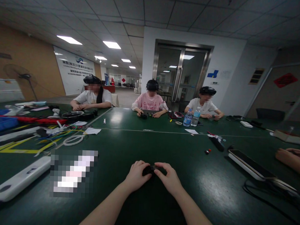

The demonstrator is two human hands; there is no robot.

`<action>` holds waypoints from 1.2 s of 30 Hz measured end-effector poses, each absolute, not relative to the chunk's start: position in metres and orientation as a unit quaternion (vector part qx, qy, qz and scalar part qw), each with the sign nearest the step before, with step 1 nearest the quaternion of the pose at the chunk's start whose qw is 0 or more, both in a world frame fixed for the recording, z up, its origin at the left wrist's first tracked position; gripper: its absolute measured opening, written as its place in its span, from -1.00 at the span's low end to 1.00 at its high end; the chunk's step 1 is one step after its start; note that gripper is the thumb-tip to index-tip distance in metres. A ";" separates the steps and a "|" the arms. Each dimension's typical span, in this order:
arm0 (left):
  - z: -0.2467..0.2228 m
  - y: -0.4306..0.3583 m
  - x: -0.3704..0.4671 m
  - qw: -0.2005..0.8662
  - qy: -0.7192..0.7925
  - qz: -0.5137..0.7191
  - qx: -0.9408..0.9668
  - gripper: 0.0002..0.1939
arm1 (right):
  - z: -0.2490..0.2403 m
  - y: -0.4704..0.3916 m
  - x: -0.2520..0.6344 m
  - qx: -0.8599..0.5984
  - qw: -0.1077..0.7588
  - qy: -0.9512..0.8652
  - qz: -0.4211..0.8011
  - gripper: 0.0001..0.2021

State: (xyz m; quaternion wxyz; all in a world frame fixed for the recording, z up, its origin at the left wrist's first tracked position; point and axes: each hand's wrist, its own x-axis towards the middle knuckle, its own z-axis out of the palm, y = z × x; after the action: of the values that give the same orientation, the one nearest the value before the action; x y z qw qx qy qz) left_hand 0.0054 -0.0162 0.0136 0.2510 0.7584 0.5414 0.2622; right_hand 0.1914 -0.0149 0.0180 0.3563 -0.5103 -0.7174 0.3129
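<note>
A small dark piece (151, 169) sat toward six o'clock in view, the left hand (138, 174) pinching it from nine o'clock, the right hand (171, 179) from three. Around it, the green table (119, 141) bore a long white bar (22, 178) at nine, a flat dark-topped device (249, 163) at three and two bottles (187, 118) at one.

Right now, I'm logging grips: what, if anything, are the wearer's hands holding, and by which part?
A small dark piece, held near its opposite sides by the fingers of the left hand and right hand; too dark to identify.
</note>
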 end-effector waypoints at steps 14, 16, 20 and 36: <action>0.010 -0.014 0.005 0.242 0.540 0.260 0.763 -0.58 | 0.021 -0.016 0.189 -0.506 0.308 -0.767 0.245 -0.81; 0.010 -0.014 0.005 0.243 0.537 0.261 0.765 -0.57 | 0.022 -0.018 0.189 -0.503 0.315 -0.769 0.238 -0.81; 0.012 -0.015 0.006 0.244 0.539 0.251 0.766 -0.56 | 0.026 -0.020 0.188 -0.513 0.310 -0.764 0.240 -0.81; 0.009 -0.016 0.008 0.195 0.551 0.201 0.786 -0.56 | 0.030 -0.019 0.189 -0.494 0.248 -0.802 0.227 -0.76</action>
State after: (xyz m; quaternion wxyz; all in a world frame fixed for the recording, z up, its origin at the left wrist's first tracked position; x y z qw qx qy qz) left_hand 0.0084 -0.0155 0.0094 0.1948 0.7865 0.5506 0.2009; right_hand 0.1890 -0.0189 0.0297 0.2482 -0.4937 -0.8020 0.2268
